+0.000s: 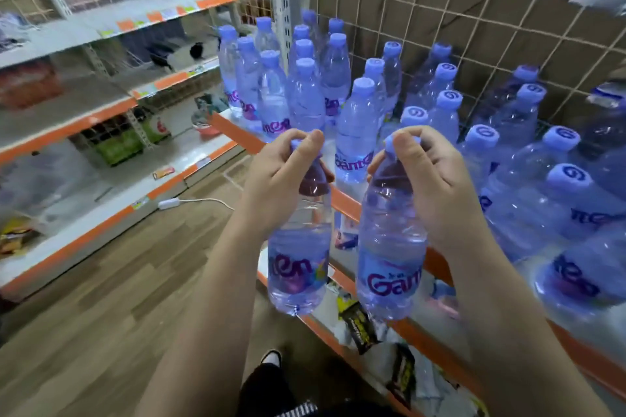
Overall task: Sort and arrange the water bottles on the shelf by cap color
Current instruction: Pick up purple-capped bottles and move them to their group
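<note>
My left hand (283, 179) grips a clear water bottle (298, 261) by its neck and blue cap, holding it upright in the air in front of the shelf. My right hand (430, 186) holds a second bottle (389, 257) the same way, just to the right. Both carry blue labels with purple lettering. Behind them the shelf (345, 203) with an orange front edge bears several upright blue-capped bottles (355, 132), in rows running back to a wire grid. My fingers hide most of both held caps.
A wire grid with brown backing (474, 20) closes the shelf's rear. Lower shelves (399, 342) beneath hold packets. Across the aisle, another orange-edged rack (101, 118) carries scattered goods. A white cable switch (169, 203) lies on the wooden floor (135, 281). My shoe (271, 357) shows below.
</note>
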`<state>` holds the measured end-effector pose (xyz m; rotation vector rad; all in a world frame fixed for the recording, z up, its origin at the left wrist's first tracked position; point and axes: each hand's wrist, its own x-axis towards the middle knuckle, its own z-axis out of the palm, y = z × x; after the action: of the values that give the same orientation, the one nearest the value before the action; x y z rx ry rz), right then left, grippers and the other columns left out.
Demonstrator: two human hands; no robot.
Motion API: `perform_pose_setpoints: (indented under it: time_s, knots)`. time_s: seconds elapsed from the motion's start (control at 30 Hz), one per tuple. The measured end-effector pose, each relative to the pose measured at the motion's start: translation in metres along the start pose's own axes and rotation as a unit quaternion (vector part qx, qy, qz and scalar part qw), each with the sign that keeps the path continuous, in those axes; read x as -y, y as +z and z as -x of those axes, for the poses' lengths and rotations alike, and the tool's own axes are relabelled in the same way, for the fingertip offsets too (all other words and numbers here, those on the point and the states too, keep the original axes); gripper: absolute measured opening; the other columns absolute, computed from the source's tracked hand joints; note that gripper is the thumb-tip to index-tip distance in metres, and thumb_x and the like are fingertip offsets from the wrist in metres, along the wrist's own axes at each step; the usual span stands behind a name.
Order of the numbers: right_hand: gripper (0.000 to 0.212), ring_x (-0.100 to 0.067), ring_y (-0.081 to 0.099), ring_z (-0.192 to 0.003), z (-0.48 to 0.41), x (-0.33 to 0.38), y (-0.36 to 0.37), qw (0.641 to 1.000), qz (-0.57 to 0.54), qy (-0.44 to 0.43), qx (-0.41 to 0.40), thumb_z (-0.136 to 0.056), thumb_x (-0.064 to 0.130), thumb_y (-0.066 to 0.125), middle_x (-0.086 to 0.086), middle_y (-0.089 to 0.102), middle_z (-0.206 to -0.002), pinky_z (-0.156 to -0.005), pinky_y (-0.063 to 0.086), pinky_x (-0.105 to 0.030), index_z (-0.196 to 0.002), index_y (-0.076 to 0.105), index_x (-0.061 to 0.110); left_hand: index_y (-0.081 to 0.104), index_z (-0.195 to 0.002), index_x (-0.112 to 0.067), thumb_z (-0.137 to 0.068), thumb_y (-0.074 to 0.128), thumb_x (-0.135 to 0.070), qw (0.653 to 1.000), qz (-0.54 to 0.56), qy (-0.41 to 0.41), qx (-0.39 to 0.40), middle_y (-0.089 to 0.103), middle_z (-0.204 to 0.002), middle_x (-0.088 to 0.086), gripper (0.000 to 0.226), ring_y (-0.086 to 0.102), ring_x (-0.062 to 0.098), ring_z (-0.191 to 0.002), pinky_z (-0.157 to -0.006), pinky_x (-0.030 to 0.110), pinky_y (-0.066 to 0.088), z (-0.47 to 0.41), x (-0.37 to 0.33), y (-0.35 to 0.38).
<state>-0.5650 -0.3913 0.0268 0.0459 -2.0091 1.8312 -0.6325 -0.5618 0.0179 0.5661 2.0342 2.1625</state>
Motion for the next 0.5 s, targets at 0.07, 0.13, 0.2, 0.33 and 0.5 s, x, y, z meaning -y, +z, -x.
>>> perform_pose_setpoints:
  time_s: [0.07, 0.13, 0.2, 0.33, 0.5]
  knots:
    - [0.023, -0.017, 0.067, -0.066, -0.02, -0.001, 0.013, 0.999, 0.006, -0.008, -0.04, -0.098, 0.03, 0.047, -0.001, 0.07, -0.072, -0.066, 0.056, -0.027, -0.089, 0.053, 0.009, 0.053, -0.079, -0.012, -0.09, 0.052, -0.04, 0.999, 0.004, 0.006, 0.037, 0.063, -0.061, 0.004, 0.03, 0.062, 0.021, -0.058, -0.058, 0.029, 0.05, -0.03, 0.0, -0.016]
    - [0.023, -0.014, 0.067, -0.067, -0.035, 0.004, 0.024, 0.998, 0.015, -0.021, -0.065, -0.102, 0.026, 0.045, 0.0, 0.069, -0.072, -0.066, 0.055, -0.026, -0.09, 0.053, 0.008, 0.053, -0.078, -0.012, -0.09, 0.052, -0.039, 0.998, 0.016, 0.011, 0.067, 0.062, -0.065, 0.013, 0.03, 0.062, 0.022, -0.058, -0.058, 0.029, 0.05, -0.053, -0.004, -0.026]
    - [0.022, -0.015, 0.067, -0.068, -0.055, 0.01, 0.037, 0.994, 0.021, -0.035, -0.105, -0.102, 0.026, 0.045, -0.001, 0.07, -0.073, -0.067, 0.055, -0.027, -0.089, 0.054, 0.011, 0.053, -0.077, -0.012, -0.091, 0.051, -0.037, 0.993, 0.024, 0.026, 0.112, 0.059, -0.071, 0.023, 0.028, 0.061, 0.023, -0.059, -0.057, 0.028, 0.05, -0.084, -0.013, -0.039]
    - [0.023, -0.016, 0.066, -0.065, -0.099, 0.04, 0.054, 0.983, 0.019, -0.069, -0.172, -0.1, 0.029, 0.044, -0.001, 0.069, -0.07, -0.062, 0.054, -0.025, -0.087, 0.055, 0.014, 0.052, -0.076, -0.013, -0.096, 0.05, -0.031, 0.981, 0.031, 0.08, 0.176, 0.057, -0.07, 0.021, 0.026, 0.059, 0.023, -0.059, -0.055, 0.025, 0.052, -0.139, -0.044, -0.053]
    - [0.027, -0.019, 0.064, -0.06, -0.149, 0.086, 0.051, 0.969, 0.039, -0.108, -0.218, -0.102, 0.029, 0.043, -0.002, 0.069, -0.066, -0.057, 0.053, -0.026, -0.085, 0.053, 0.011, 0.055, -0.077, -0.014, -0.103, 0.046, -0.026, 0.966, 0.063, 0.108, 0.227, 0.06, -0.063, 0.01, 0.03, 0.058, 0.013, -0.051, -0.052, 0.022, 0.053, -0.191, -0.082, -0.055]
